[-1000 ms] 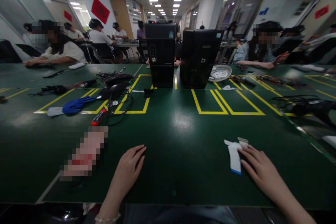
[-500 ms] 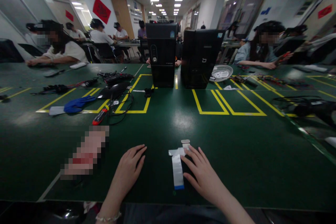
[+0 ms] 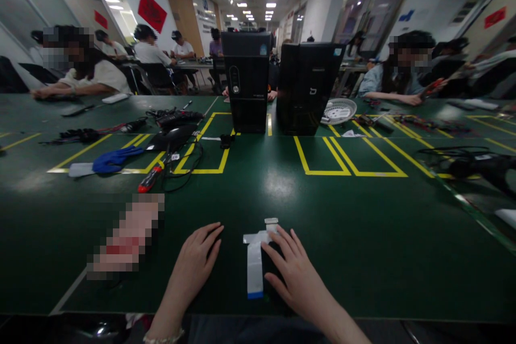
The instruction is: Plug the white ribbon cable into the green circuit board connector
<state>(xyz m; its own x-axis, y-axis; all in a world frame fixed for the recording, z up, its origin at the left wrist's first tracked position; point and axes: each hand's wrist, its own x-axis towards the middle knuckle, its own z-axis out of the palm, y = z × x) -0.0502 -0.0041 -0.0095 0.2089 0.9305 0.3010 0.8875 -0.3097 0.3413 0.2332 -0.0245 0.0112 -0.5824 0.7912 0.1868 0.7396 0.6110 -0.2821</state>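
A white flat ribbon cable with a blue end lies folded on the green table in front of me, a pale connector at its far end. My right hand rests over its right edge, fingers spread and fingertips touching the cable's upper part. To the left, my left hand lies on the table with fingers stretched out and nothing in them, apart from the cable.
Two black computer towers stand ahead. On the left lie a red-handled screwdriver, a blue glove, black cables and a blurred-out item. A white basket sits behind the right tower. Other people sit around.
My right hand has slid left along the table, and the ribbon cable has moved left with it. My left hand has stayed about where it was.
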